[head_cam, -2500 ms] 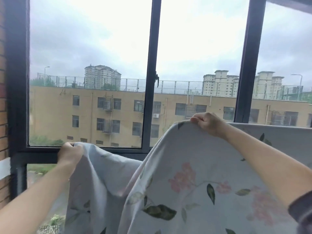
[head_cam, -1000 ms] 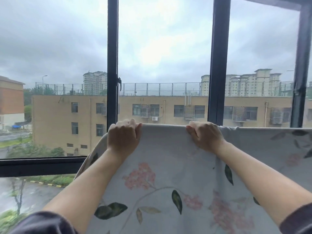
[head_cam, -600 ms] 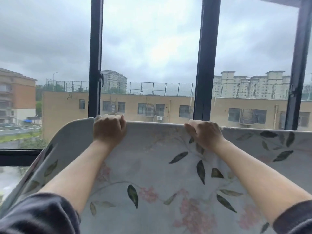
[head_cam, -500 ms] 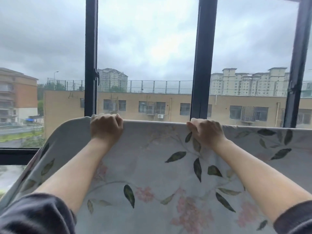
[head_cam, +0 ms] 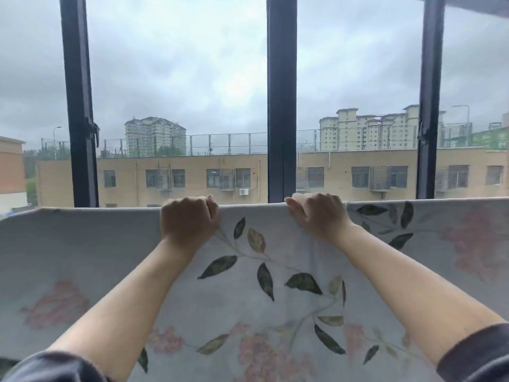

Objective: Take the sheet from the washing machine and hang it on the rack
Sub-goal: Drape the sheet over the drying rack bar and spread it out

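I hold the sheet [head_cam: 261,299] by its top edge with both hands. My left hand [head_cam: 188,220] is closed on the fold, with the fingers [head_cam: 212,205] curled over the edge to the far side. My right hand [head_cam: 316,216] grips the same edge, just below the dark middle bar of the window frame [head_cam: 281,106]. The two hands are near each other, with a short taut piece of cloth between them.

The sheet is pale with leaves and pink flowers, and it is spread wide in front of me. Its top edge runs almost straight from the left border of the view to the right one, and the cloth falls down below my forearms. The rack I cannot see. If it is there, the cloth hides it, but the straight edge makes me think the sheet lies over a bar. The washing machine is not in view.

So I judge that the taking out is done and the hanging is nearly finished. What is left, I think, is to even the cloth and then let go.
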### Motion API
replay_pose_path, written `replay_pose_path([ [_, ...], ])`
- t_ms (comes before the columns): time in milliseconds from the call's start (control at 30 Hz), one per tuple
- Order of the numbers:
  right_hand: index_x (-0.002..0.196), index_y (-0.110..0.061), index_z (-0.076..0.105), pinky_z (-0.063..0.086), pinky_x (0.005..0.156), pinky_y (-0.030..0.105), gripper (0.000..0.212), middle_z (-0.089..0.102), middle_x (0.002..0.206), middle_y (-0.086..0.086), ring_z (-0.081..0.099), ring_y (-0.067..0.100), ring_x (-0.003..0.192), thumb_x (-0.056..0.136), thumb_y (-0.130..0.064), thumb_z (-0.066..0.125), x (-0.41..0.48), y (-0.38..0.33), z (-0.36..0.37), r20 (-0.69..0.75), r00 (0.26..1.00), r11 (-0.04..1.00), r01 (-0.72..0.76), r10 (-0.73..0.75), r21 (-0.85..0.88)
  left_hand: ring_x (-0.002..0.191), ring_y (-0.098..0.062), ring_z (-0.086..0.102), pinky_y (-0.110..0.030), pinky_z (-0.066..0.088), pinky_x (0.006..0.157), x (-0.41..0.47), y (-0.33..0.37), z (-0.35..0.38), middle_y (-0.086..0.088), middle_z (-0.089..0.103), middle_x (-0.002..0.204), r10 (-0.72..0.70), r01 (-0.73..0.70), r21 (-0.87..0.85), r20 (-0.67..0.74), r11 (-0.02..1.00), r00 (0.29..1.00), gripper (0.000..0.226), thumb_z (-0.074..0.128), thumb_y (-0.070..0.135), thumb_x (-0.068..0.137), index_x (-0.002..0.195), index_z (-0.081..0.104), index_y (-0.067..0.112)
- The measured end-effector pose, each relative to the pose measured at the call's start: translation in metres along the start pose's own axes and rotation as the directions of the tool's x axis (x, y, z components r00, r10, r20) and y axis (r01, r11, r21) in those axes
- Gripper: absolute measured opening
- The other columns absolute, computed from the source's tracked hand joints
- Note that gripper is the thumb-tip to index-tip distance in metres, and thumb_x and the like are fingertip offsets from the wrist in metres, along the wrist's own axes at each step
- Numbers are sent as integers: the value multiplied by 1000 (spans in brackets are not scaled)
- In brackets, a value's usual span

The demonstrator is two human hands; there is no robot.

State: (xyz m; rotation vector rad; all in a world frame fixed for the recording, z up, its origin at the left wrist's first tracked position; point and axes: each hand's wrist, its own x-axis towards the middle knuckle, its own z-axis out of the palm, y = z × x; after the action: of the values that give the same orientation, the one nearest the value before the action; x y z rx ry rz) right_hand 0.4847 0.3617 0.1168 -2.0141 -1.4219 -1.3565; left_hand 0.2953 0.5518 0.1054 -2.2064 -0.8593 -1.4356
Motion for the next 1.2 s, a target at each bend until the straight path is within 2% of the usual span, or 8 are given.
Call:
replay_pose_path([
  [167, 75, -14, 60, 29, 55, 29, 67, 64, 65, 5, 62, 30, 62, 89, -54, 8, -28, 74, -3, -37, 999, 997, -3, 1, -72, 40, -16, 32, -34, 41, 62, 3, 31, 9, -7, 46, 41, -92, 91, -10, -102, 996, 991, 54, 26, 30, 87, 44, 51, 11],
  [367, 74, -14, 51, 31, 52, 29, 55, 58, 65, 2, 58, 30, 58, 91, -53, 15, -41, 107, -8, -47, 992, 991, 121, -118, 50, 40, -15, 29, -32, 43, 60, -2, 150, 14, -4, 52, 43, 23, -23, 6, -190, 1000, 981, 51, 26, 30, 87, 48, 55, 14],
  [467, 74, -20, 42, 33, 54, 30, 49, 57, 67, 0, 59, 29, 62, 90, -54, 11, -50, 130, -13, -63, 992, 988, 112, -106, 109, 36, -19, 40, -30, 42, 57, 0, 193, 15, -5, 53, 43, 53, -53, 3, -144, 999, 988, 51, 26, 30, 87, 48, 54, 14],
  [567, 79, -20, 49, 33, 55, 31, 53, 64, 71, 3, 63, 31, 65, 91, -55, 11, -65, 172, -18, -75, 991, 990, 113, -107, 82, 38, -23, 50, -30, 41, 56, 1, 242, 18, -6, 55, 45, 88, -89, -8, -97, 996, 991, 49, 27, 31, 85, 50, 55, 14],
  [800, 65, -17, 48, 29, 44, 22, 43, 52, 49, -1, 52, 23, 40, 95, -42, 31, -89, 247, -21, -164, 974, 987, 162, -157, 17, 34, -21, 46, -22, 26, 49, 9, 331, 30, 0, 51, 42, 195, -201, -30, -131, 979, 972, 43, 32, 31, 84, 48, 51, 18],
  [933, 63, -18, 50, 26, 44, 21, 48, 51, 47, -3, 49, 19, 37, 97, -40, 26, -98, 278, -22, -191, 969, 987, 152, -158, -45, 35, -17, 34, -19, 21, 45, 15, 379, 32, 6, 45, 41, 230, -231, -7, -86, 973, 969, 51, 24, 35, 87, 47, 51, 20],
  [1033, 61, -19, 47, 29, 44, 23, 41, 46, 46, -2, 48, 24, 39, 95, -36, 31, -108, 308, -25, -232, 967, 995, 98, -103, -33, 43, -15, 38, -21, 18, 45, 16, 406, 36, 7, 43, 49, 286, -285, 23, -57, 958, 957, 57, 12, 38, 91, 57, 54, 21],
  [1200, 62, -26, 31, 27, 43, 22, 33, 26, 47, -11, 28, 16, 37, 95, -32, 31, -129, 358, -36, -228, 972, 998, 56, -59, -19, 56, -18, 48, -25, 29, 52, 18, 451, 35, 5, 52, 62, 309, -309, -50, -12, 950, 951, 50, 18, 40, 98, 69, 54, 22],
])
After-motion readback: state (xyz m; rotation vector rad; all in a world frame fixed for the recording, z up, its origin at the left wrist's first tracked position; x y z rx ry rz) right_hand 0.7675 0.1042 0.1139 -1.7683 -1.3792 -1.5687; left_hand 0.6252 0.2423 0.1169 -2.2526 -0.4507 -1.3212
